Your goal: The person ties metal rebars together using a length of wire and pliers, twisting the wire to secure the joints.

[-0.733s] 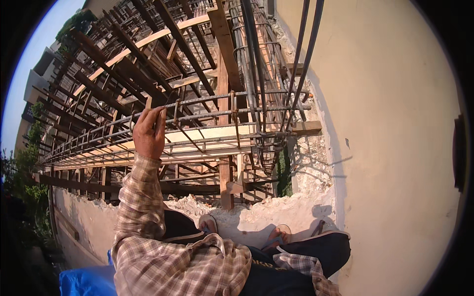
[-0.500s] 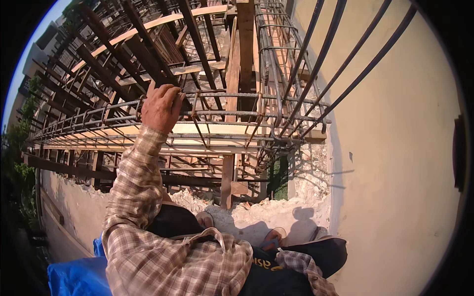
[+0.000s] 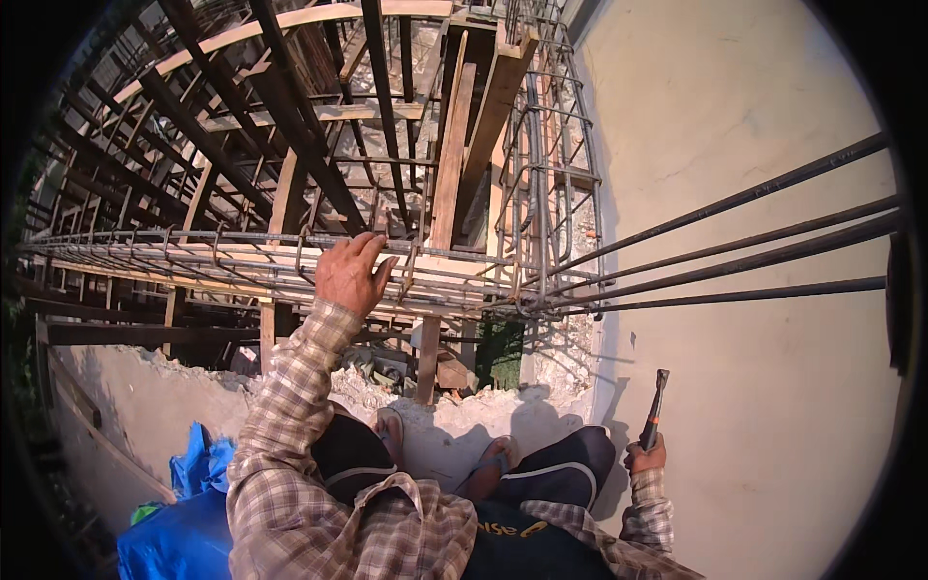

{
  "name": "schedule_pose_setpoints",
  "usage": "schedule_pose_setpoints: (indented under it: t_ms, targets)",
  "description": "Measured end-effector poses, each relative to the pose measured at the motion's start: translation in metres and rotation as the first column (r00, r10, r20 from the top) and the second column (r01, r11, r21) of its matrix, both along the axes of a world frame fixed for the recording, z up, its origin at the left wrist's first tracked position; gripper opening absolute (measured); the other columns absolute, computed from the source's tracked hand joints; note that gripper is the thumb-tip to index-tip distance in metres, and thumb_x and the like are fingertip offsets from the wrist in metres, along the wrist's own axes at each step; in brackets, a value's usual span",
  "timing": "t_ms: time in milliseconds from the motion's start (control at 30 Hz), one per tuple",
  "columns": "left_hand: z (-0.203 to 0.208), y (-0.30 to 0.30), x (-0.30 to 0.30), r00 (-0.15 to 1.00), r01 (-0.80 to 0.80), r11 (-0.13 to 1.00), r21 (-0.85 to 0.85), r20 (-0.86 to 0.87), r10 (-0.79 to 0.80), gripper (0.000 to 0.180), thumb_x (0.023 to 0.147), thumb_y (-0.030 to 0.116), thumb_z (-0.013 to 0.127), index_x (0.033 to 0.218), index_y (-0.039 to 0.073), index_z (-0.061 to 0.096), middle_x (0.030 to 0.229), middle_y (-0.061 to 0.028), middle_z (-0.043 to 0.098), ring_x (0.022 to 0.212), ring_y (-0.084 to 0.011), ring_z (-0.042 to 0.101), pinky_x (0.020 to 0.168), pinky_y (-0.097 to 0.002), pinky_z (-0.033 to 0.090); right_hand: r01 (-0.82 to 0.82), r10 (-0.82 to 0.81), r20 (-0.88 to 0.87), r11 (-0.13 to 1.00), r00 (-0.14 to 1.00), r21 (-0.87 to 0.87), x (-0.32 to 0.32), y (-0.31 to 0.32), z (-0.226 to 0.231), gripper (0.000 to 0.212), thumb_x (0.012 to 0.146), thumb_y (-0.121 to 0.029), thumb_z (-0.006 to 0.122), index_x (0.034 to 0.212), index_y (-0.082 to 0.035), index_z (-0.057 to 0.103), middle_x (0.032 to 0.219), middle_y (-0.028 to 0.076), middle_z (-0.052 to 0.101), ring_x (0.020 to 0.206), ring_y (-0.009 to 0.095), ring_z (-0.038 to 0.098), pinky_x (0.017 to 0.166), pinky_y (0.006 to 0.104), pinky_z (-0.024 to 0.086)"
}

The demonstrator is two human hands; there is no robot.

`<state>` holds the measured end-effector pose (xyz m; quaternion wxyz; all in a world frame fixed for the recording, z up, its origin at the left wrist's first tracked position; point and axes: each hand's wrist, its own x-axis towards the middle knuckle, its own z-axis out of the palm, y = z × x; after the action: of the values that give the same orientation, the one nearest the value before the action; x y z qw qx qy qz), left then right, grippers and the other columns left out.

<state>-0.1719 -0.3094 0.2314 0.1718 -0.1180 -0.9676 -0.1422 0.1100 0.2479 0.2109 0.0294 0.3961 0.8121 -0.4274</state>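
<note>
My left hand, in a plaid sleeve, is on the top bar of a long horizontal rebar cage, with its fingers bent over the bar. The thumb stands a little apart on the right. Low on the right, my right hand is closed around a slim dark hand tool with an orange mark. The tool points upward in front of the plastered wall, and its narrow end does not show clearly enough to name its kind. Wire ties and stirrups cross the cage just right of my left hand.
Four-sided rebar cages meet at a corner, where several long bars slant up past a beige wall. Wooden posts and dark props stand beyond. My feet are on a broken concrete ledge; a blue plastic sheet lies left.
The view has turned, so the cage and bars appear shifted. My right hand has come into view holding the tool. My left hand stays on the cage, its fingers reposed.
</note>
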Motion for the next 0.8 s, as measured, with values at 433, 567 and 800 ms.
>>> schedule_pose_setpoints:
  t_ms: [433,567,800]
  targets:
    - [0.096,-0.085,0.18,0.74,-0.52,0.854,-0.016,0.49,0.46,0.023,0.09,0.027,0.056,0.095,0.007,0.064,0.095,-0.018,0.065,0.091,-0.0396,0.06,0.078,-0.0482,0.048,-0.124,-0.139,-0.428,0.839,0.893,-0.53,-0.127,-0.144,0.287,0.03,0.088,-0.013,0.066,0.109,0.002,0.05,0.07,0.006,0.054,0.056,0.015,0.056,0.049,0.0291,0.048]
    - [0.093,-0.146,0.32,0.301,-0.681,0.705,-0.2,0.8,0.518,0.04,0.089,0.041,0.055,0.111,0.009,0.066,0.109,-0.02,0.065,0.103,-0.0409,0.06,0.087,-0.047,0.048,-0.214,-0.072,-0.53,0.863,0.845,-0.458,-0.154,-0.159,0.357,0.036,0.089,-0.024,0.068,0.108,0.002,0.051,0.074,0.007,0.057,0.064,0.015,0.061,0.052,0.0268,0.051]
    - [0.094,-0.131,0.54,-0.197,-0.729,0.572,-0.375,0.916,0.349,0.063,0.078,0.051,0.066,0.113,-0.002,0.066,0.119,-0.0229,0.062,0.115,-0.0369,0.058,0.1,-0.041,0.044,-0.222,-0.083,-0.612,0.887,0.787,-0.406,-0.195,-0.163,0.436,0.054,0.086,-0.046,0.069,0.107,0.001,0.053,0.073,0.011,0.061,0.058,0.017,0.064,0.052,0.0254,0.055]
